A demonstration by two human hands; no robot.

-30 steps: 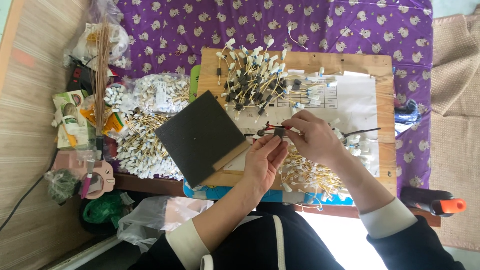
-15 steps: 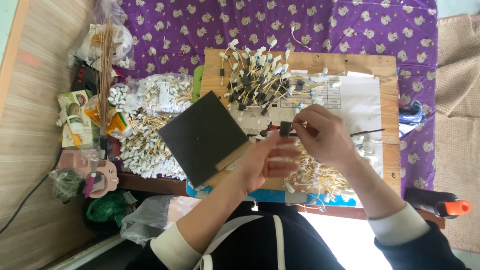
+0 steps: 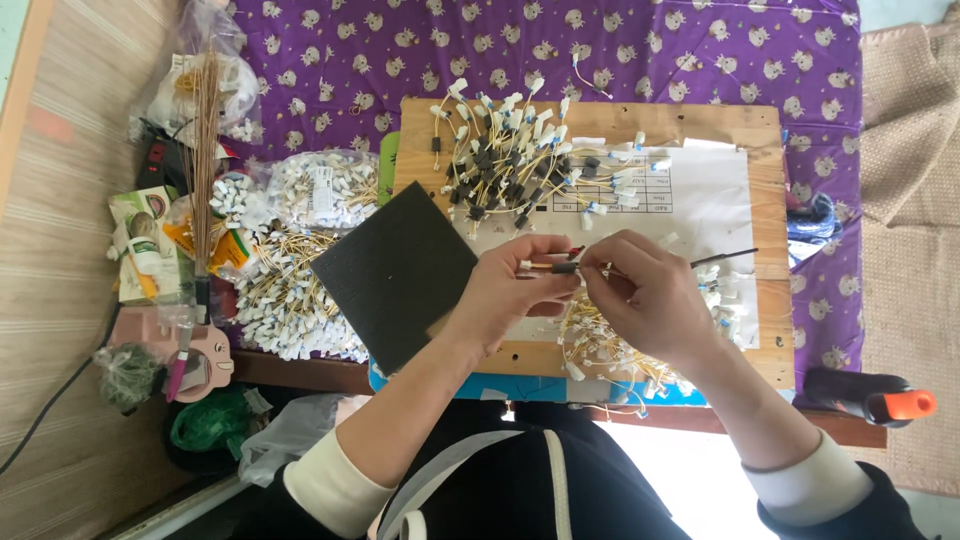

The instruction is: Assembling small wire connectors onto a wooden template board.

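Left hand (image 3: 515, 290) raised over the wooden board (image 3: 760, 125), fingers curled, thumb and fingertips pinched on one end of a small wire piece (image 3: 550, 266) with a dark sleeve and a pale end. Right hand (image 3: 650, 295) just beside it, fingertips nipped on the other end of the same piece, knuckles bent, palm turned down. Small piece held between both hands, above the middle of the board, just right of the dark square pad (image 3: 395, 275). Thin dark wire (image 3: 725, 258) running out to the right from under the right hand; hard to tell, at this size, whether joined to the held piece.

Heap of like pieces with white plugs and dark sleeves (image 3: 510, 165) near the far edge of the board, partly over a printed paper sheet (image 3: 700, 200). Looser pile of yellowish wires (image 3: 600, 345) below the right hand, near the front edge. Dark pad tilted, overhanging the board's left side. Left of the board, a clear bag of white-tipped wires (image 3: 320, 190) and a spilled pile of more (image 3: 280, 295), on the purple patterned cloth (image 3: 700, 50). Orange-tipped black tool (image 3: 870, 398) at the lower right
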